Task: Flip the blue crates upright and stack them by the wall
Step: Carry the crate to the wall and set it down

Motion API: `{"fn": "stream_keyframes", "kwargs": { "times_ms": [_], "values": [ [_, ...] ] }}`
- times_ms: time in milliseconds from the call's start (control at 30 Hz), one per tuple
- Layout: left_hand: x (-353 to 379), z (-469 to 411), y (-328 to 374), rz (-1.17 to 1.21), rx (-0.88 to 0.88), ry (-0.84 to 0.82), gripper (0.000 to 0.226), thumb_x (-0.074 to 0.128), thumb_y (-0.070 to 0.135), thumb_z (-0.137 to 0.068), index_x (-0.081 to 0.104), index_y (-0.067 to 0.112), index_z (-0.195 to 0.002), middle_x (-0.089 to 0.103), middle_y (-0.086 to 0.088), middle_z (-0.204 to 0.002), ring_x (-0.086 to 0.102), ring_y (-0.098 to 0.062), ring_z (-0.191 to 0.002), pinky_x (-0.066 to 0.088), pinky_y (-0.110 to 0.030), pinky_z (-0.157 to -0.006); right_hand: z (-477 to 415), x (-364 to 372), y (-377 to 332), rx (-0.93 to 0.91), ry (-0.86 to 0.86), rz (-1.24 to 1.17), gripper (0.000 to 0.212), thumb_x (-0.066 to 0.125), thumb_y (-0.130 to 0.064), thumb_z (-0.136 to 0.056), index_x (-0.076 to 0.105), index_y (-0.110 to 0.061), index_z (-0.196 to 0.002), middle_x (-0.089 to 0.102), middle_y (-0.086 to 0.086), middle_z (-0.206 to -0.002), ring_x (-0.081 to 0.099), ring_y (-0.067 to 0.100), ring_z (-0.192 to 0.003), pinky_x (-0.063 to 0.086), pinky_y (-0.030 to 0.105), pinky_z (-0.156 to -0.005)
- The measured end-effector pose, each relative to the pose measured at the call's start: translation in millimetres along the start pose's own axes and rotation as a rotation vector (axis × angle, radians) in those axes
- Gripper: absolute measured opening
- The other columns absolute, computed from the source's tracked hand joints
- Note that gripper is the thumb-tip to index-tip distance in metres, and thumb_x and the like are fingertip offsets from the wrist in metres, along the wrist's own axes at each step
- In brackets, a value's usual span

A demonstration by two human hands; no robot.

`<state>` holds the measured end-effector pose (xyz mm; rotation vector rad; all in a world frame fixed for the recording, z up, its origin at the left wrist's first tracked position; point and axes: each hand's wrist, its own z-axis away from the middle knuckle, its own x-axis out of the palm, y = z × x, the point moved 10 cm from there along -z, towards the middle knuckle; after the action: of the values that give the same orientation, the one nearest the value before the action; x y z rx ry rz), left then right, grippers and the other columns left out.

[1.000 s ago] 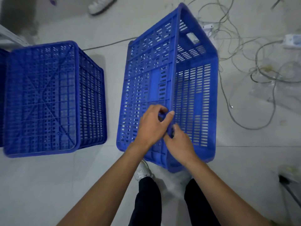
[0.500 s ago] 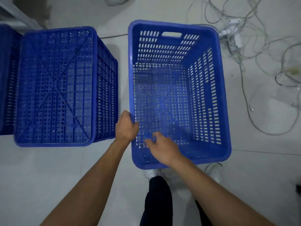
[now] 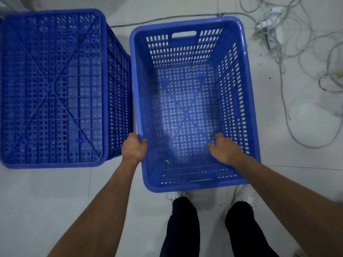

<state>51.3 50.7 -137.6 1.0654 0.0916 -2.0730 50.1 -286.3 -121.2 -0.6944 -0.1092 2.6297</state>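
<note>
An upright blue crate (image 3: 248,101) stands on the floor in front of me, its open mouth facing up. My left hand (image 3: 133,148) grips the crate's left rim near the front corner, thumb inside. My right hand (image 3: 225,148) hovers over the inside of the crate near its right wall, fingers spread, holding nothing. A second blue crate (image 3: 52,86) sits upside down to the left, its ribbed bottom facing up, almost touching the upright one.
Loose grey cables (image 3: 289,101) and a white power strip (image 3: 274,32) lie on the tiled floor to the right. A cable (image 3: 167,18) runs behind the crates. My legs and white shoes (image 3: 243,195) are just below the upright crate.
The right-hand crate went from tilted on its side to upright. My left hand shifted to its left rim. My right hand moved across the inside toward the right wall.
</note>
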Motion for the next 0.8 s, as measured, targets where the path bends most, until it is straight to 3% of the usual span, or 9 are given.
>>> {"fn": "stream_keyframes", "kwargs": {
  "times_ms": [100, 267, 467, 567, 667, 733, 800],
  "values": [
    [2, -5, -4, -0.039, -0.008, -0.033, 0.025, 0.058, 0.031, -0.095, 0.048, 0.009, -0.096, 0.057, -0.008, -0.086, 0.054, -0.025, -0.074, 0.036, -0.032, -0.059, -12, -27, 19, 0.054, 0.098, 0.02, 0.068, 0.044, -0.046, -0.101, 0.024, -0.005, -0.151, 0.055, 0.021, -0.136, 0.058, 0.039, -0.114, 0.048, 0.045, -0.091],
    [-3, -20, 3, -0.145, 0.053, -0.068, 0.026, 0.059, 0.035, -0.094, 0.046, 0.013, -0.091, 0.057, -0.006, -0.081, 0.052, -0.021, -0.067, 0.036, -0.032, -0.057, -33, -76, 40, 0.068, 0.378, 0.006, 0.048, 0.044, -0.041, -0.099, 0.042, -0.007, -0.133, 0.064, 0.018, -0.119, 0.062, 0.038, -0.102, 0.041, 0.039, -0.074],
    [-26, -39, 32, -0.03, 0.089, 0.019, 0.042, 0.054, 0.029, -0.098, 0.043, 0.012, -0.134, 0.061, -0.006, -0.102, 0.055, -0.022, -0.074, 0.051, -0.039, -0.067, -44, -127, 50, 0.028, 0.628, -0.064, 0.038, 0.05, -0.029, -0.093, 0.048, -0.008, -0.124, 0.066, 0.017, -0.111, 0.063, 0.04, -0.096, 0.044, 0.04, -0.078],
    [-23, -42, 41, 0.006, 0.036, 0.012, 0.052, 0.053, 0.026, -0.099, 0.034, 0.017, -0.147, 0.057, -0.003, -0.101, 0.055, -0.017, -0.065, 0.051, -0.038, -0.059, -45, -146, 58, 0.026, 0.651, -0.054, 0.037, 0.054, -0.024, -0.094, 0.049, -0.005, -0.125, 0.059, 0.018, -0.121, 0.061, 0.04, -0.1, 0.042, 0.04, -0.078],
    [-22, -44, 40, 0.106, -0.051, 0.019, 0.055, 0.054, 0.023, -0.098, 0.033, 0.019, -0.149, 0.055, -0.002, -0.105, 0.055, -0.014, -0.066, 0.055, -0.044, -0.068, -47, -158, 63, 0.008, 0.644, -0.028, 0.032, 0.057, -0.022, -0.094, 0.05, -0.003, -0.119, 0.055, 0.018, -0.119, 0.06, 0.04, -0.098, 0.037, 0.037, -0.073],
    [-22, -46, 39, 0.169, -0.086, 0.043, 0.055, 0.055, 0.021, -0.097, 0.035, 0.018, -0.149, 0.057, -0.004, -0.116, 0.052, -0.01, -0.066, 0.051, -0.039, -0.067, -48, -166, 70, 0.012, 0.65, -0.043, 0.032, 0.057, -0.021, -0.093, 0.049, -0.002, -0.117, 0.054, 0.018, -0.12, 0.059, 0.04, -0.097, 0.037, 0.037, -0.072],
    [-21, -48, 39, 0.218, -0.103, 0.061, 0.056, 0.056, 0.019, -0.096, 0.036, 0.018, -0.148, 0.054, 0.0, -0.113, 0.049, -0.006, -0.065, 0.046, -0.033, -0.064, -51, -169, 78, 0.036, 0.629, -0.055, 0.04, 0.057, -0.022, -0.093, 0.046, -0.003, -0.127, 0.052, 0.017, -0.127, 0.059, 0.04, -0.103, 0.04, 0.039, -0.075]
  ]
}}
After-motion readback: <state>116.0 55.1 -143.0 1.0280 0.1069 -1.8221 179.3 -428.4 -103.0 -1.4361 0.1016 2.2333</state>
